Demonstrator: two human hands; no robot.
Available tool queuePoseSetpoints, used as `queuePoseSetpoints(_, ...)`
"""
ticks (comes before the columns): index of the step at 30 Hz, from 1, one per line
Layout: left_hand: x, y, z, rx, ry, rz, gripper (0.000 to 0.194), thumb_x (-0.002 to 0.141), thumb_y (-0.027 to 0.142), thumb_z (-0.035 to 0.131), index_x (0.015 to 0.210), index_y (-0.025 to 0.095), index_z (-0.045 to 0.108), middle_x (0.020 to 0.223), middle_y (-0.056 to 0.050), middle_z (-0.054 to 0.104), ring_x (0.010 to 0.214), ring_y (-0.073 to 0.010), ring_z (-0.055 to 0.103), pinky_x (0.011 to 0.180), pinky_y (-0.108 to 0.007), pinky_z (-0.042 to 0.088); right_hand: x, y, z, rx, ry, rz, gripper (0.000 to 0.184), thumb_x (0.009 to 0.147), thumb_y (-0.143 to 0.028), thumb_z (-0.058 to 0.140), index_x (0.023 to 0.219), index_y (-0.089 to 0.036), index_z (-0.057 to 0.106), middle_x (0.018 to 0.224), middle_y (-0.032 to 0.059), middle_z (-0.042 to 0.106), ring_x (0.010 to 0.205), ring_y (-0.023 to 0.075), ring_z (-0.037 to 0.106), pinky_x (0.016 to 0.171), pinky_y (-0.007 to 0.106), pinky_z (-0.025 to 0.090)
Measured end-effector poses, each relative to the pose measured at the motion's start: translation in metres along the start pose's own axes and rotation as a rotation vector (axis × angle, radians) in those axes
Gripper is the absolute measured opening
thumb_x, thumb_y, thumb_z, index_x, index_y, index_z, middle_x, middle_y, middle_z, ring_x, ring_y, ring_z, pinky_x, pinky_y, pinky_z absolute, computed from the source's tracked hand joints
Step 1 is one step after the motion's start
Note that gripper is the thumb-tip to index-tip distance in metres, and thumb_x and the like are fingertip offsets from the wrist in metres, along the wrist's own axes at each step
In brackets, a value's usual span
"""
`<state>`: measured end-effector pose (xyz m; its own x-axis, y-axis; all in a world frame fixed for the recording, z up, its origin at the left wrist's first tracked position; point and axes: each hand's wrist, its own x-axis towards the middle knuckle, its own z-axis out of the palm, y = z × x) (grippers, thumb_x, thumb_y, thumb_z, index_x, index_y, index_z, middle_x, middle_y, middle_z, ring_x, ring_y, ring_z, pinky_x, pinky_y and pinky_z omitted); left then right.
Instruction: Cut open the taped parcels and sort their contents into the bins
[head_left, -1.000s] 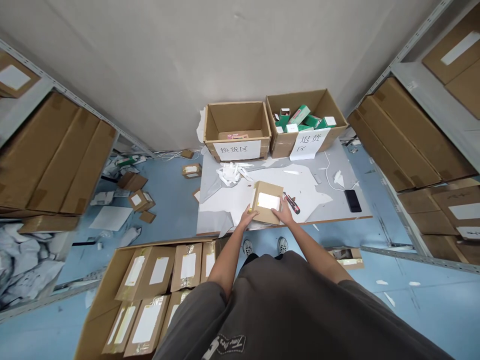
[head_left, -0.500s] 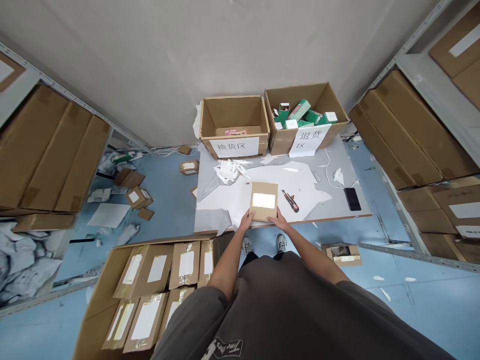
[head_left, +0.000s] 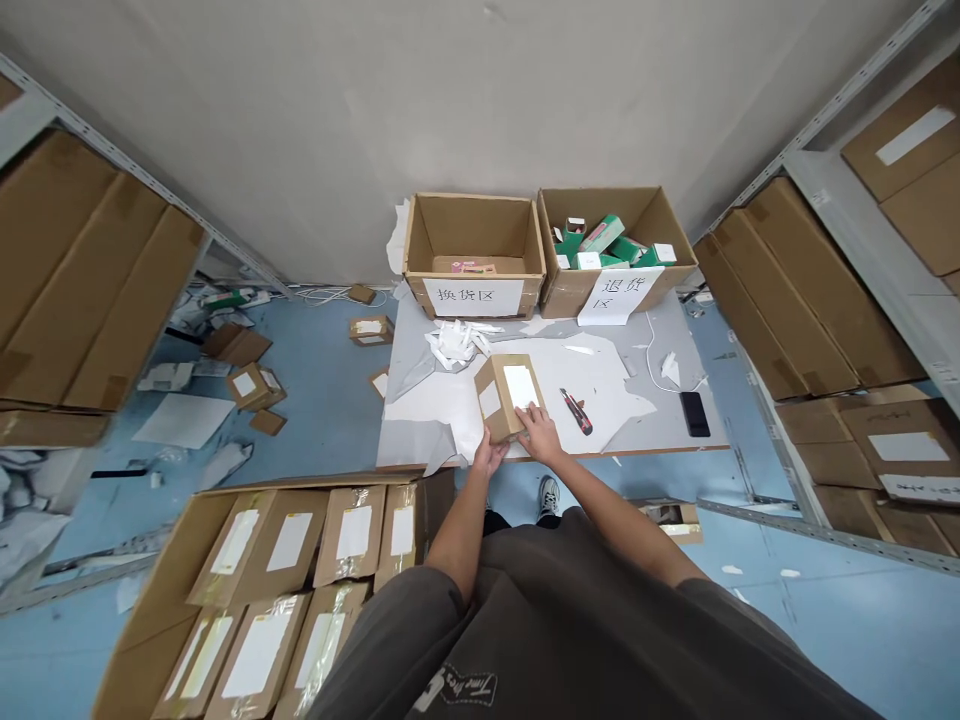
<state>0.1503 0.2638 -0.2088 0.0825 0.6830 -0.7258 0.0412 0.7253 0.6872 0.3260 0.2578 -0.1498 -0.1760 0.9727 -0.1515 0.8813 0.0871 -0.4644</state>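
Cupping the lower near corner of a boxy, smooth brown cardboard carton (head_left: 510,395) with the left hand (head_left: 490,455); pressing spread fingers of the right hand (head_left: 538,432) on its near end, over the edge of a flat white label. Holding it just ahead of both hands, turned at an angle, above the torn, creased white paper (head_left: 442,412) on the grey counter (head_left: 641,435). Cannot tell whether touching down underneath. To the right of the right hand, well apart from it, lying free: a slim red-and-black utility knife (head_left: 576,411). Beyond the carton, crumpled thin white strips (head_left: 455,343) and an open, stiff-walled corrugated box (head_left: 450,225).
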Motion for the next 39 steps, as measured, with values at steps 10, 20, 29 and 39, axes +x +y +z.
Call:
queuePoseSetpoints(10, -0.017, 0.025, -0.038, 0.316, 0.339, 0.076, 0.064, 0.100, 0.036, 0.052, 0.160, 0.017, 0.049, 0.162, -0.017, 0.055, 0.150, -0.0333, 0.051, 0.124, -0.050, 0.043, -0.009, -0.031, 0.014, -0.078, -0.039, -0.092, 0.085, 0.091, -0.018, 0.072, 0.169, -0.032, 0.040, 0.173, 0.0178, 0.038, 0.152, 0.0424, 0.040, 0.118, 0.060, 0.037)
queuePoseSetpoints(20, -0.045, 0.084, -0.029, 1.228, -0.044, 0.638, 0.102, 0.081, 0.054, 0.085, 0.168, 0.025, 0.041, 0.182, -0.011, 0.018, 0.168, -0.0410, 0.013, 0.129, -0.053, 0.033, -0.023, 0.114, -0.018, 0.194, 0.351, 0.241, 0.057, 0.094, -0.033, 0.051, 0.148, -0.018, 0.061, 0.139, 0.0172, 0.068, 0.133, 0.0350, 0.058, 0.116, 0.056, 0.045)
queuePoseSetpoints(29, -0.043, 0.065, -0.024, 1.276, 0.094, 0.554, 0.092, 0.087, 0.050, 0.083, 0.167, 0.031, 0.043, 0.182, -0.008, 0.021, 0.167, -0.0392, 0.015, 0.123, -0.052, 0.042, -0.003, 0.203, -0.002, 0.417, 0.070, 0.637, 0.028, 0.084, -0.034, 0.070, 0.108, -0.019, 0.069, 0.104, 0.0170, 0.073, 0.105, 0.0335, 0.070, 0.092, 0.045, 0.053)
queuePoseSetpoints(39, -0.066, 0.063, 0.013, 1.232, 0.270, 0.389, 0.095, 0.087, 0.062, 0.079, 0.168, 0.031, 0.040, 0.181, -0.014, 0.022, 0.166, -0.0420, 0.017, 0.119, -0.059, 0.043, 0.056, 0.093, -0.053, 0.799, 0.000, 0.367, 0.050, 0.094, -0.048, 0.059, 0.136, -0.024, 0.045, 0.079, -0.0038, 0.069, 0.059, 0.0172, 0.063, 0.064, 0.032, 0.057)
